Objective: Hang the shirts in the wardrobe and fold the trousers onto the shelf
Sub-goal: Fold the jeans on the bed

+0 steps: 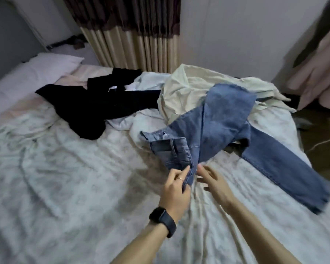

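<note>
A black garment (103,105) lay left of centre on the bed (65,168). Toward the bed's near edge the left hand (176,185) pinched the waistband end of the blue jeans (223,121), denim caught between thumb and curled fingers. Just right of that end the right hand (213,181) was spread loose, grasping nothing, while one jeans leg trailed to the bed's right edge.

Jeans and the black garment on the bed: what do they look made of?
Jeans: blue denim, matte and faded, going by the washed-out patches, stitched seams and thick waistband. Black garment: probably a soft, matte cloth, since it lies limp and flat; too dark to tell the weave.
</note>
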